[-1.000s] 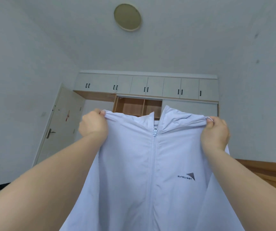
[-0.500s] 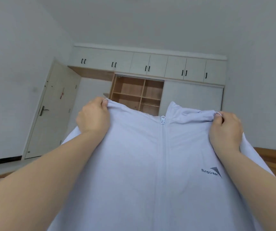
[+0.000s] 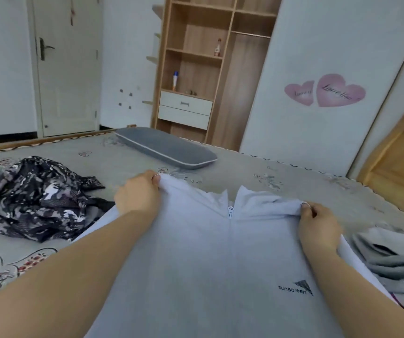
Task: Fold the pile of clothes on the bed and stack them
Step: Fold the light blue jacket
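A pale lilac zip-front jacket (image 3: 210, 264) with a small "sunscreen" logo spreads out in front of me, its front facing up and its zip closed. My left hand (image 3: 138, 195) grips its left shoulder, and my right hand (image 3: 319, 226) pinches its right shoulder near the collar. The jacket is low over the grey patterned bed (image 3: 281, 181). A crumpled black-and-white patterned garment (image 3: 37, 198) lies on the bed to the left. Grey and white clothes (image 3: 391, 259) lie in a heap at the right.
A flat grey pillow (image 3: 166, 147) lies at the far side of the bed. Behind it stand an open wooden wardrobe (image 3: 208, 69) with drawers, a white door (image 3: 66, 64) at the left, and a wooden headboard (image 3: 401, 162) at the right.
My view has tipped down from the ceiling and cupboards to the bed. Both hands have lowered the jacket from upright in the air toward the bed, keeping their grip on the shoulders.
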